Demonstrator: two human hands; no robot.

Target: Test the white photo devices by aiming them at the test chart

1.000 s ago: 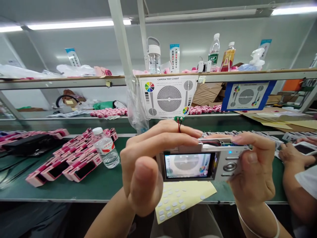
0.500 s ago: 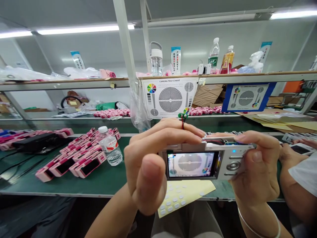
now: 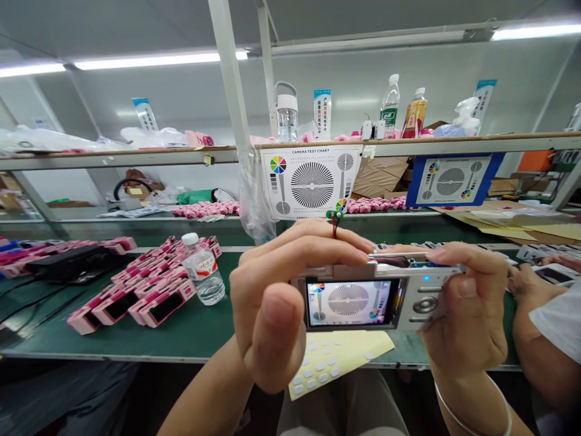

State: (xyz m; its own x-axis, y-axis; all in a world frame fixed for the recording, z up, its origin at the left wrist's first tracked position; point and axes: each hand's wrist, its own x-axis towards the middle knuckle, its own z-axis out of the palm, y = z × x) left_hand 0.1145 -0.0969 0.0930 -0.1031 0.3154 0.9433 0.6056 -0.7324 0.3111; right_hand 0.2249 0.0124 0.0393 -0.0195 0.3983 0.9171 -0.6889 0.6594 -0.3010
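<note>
Both my hands hold a silver compact digital camera (image 3: 354, 297) level above the green bench, its back facing me. My left hand (image 3: 267, 297) grips its left end, and my right hand (image 3: 467, 309) grips its right end. The camera's top looks opened, with thin wires (image 3: 390, 260) showing along it. Its screen (image 3: 348, 303) shows a sharp image of a round test chart. A small green circuit board (image 3: 334, 214) on red and black wires stands up behind my left fingers. A sheet of white round pads (image 3: 333, 363) lies below the camera.
A camera test chart (image 3: 311, 181) hangs from the shelf ahead. Pink camera housings (image 3: 140, 290) and a water bottle (image 3: 203, 277) stand on the bench at left. At right, a co-worker's hands (image 3: 529, 284) work among several cameras. Bottles stand on the upper shelf (image 3: 363, 145).
The whole view has shifted slightly and tilted level. The image on the camera screen has gone from blurred to sharp. Both hands keep the same hold on the camera.
</note>
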